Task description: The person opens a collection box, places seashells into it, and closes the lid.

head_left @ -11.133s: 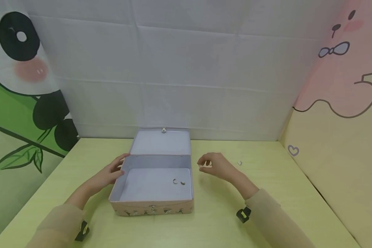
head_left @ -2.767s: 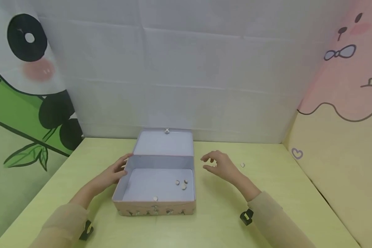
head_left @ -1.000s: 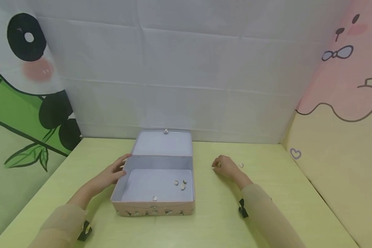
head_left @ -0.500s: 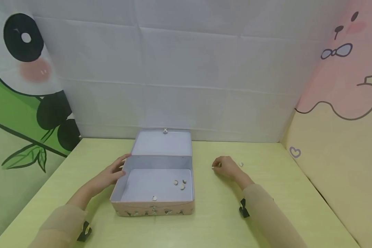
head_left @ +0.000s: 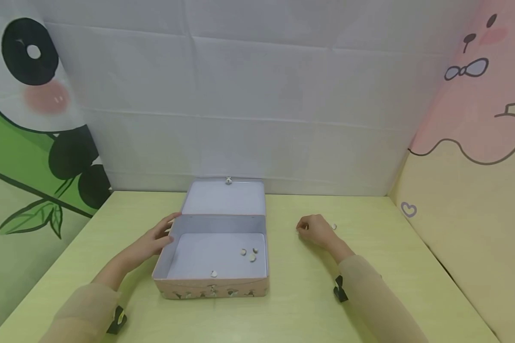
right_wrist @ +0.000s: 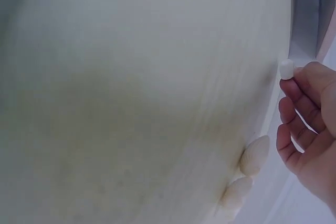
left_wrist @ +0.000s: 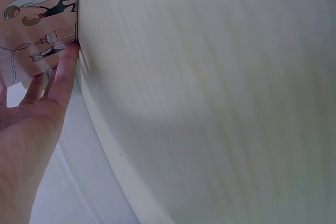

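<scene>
My left hand (head_left: pixel 151 239) lies flat-fingered along the hinged box's (head_left: pixel 197 288) left side, likely steadying it. My right hand (head_left: pixel 315 229) pinches a white shell (right_wrist: pixel 286 69), right of the box; folded-back lid (head_left: pixel 224 197) keeps access.

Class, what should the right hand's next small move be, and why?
Probably carry the small white piece across into the box: the right hand pinches it, the lid is open, and four small pale pieces lie inside. The left hand touches the box's side, which may help steady it.
</scene>
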Action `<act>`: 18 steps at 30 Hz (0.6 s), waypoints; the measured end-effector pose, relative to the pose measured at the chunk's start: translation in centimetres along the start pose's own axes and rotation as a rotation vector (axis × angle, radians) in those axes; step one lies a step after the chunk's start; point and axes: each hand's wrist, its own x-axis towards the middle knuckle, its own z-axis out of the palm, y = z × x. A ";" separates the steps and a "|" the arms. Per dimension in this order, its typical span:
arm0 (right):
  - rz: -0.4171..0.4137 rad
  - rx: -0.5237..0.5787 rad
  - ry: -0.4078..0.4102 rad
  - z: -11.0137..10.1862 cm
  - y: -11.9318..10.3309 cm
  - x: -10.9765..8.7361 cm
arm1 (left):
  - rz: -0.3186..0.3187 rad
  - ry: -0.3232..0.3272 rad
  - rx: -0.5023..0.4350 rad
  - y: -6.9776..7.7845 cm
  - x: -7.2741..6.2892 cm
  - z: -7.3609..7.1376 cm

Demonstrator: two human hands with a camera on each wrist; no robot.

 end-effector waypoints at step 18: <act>-0.110 0.041 0.033 -2.5 -2.0 -0.1 | 0.005 -0.006 -0.002 -0.2 0.3 0.0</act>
